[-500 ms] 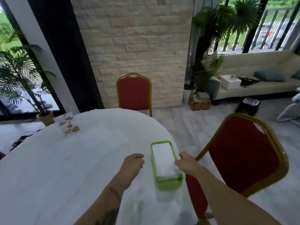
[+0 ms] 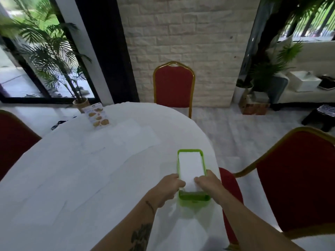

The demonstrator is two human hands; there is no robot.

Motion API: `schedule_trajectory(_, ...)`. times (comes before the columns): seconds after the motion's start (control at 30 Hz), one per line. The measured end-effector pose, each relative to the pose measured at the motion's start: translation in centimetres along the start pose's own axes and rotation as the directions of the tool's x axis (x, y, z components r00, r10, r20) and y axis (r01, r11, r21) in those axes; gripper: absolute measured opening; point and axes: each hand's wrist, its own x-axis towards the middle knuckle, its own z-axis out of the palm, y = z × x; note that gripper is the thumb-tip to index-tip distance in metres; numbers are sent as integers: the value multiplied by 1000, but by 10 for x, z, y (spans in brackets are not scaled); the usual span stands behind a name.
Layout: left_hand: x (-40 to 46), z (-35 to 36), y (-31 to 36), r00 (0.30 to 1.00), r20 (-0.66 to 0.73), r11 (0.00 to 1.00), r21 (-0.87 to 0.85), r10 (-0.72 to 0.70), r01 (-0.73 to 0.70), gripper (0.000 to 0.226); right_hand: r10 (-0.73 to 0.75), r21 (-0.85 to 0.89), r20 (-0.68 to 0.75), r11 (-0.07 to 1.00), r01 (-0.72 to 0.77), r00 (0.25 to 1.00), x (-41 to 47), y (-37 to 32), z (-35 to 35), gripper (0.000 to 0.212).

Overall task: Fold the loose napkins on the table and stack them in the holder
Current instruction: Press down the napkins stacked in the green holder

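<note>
Both hands, apart half a second earlier, are now brought onto the near end of the folded napkins (image 2: 190,166) in the green holder (image 2: 204,161). Left hand (image 2: 169,187) and right hand (image 2: 206,182) are curled, fingertips pressed on the stack; seating appears underway.

The near end of the napkin stack (image 2: 190,166) is covered by the left hand (image 2: 169,187) and the right hand (image 2: 208,183), whose fingertips curl out of sight. Loose napkins (image 2: 134,134) beyond the left hand blend into the table (image 2: 72,178), edges faint.
</note>
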Motion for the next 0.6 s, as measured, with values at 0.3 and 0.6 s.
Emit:
schedule_trajectory(0.3, -29, -81, -39, 973, -219, 990, -134, -70, 41, 11, -94, -23, 193, 995, 101, 977, -21, -52, 93, 60)
schedule_trajectory(0.6, -29, -140, -88, 974, -214, 979, -200, -74, 31, 32, -150, -138, 184, 975, 177, 971, -50, -72, 149, 71)
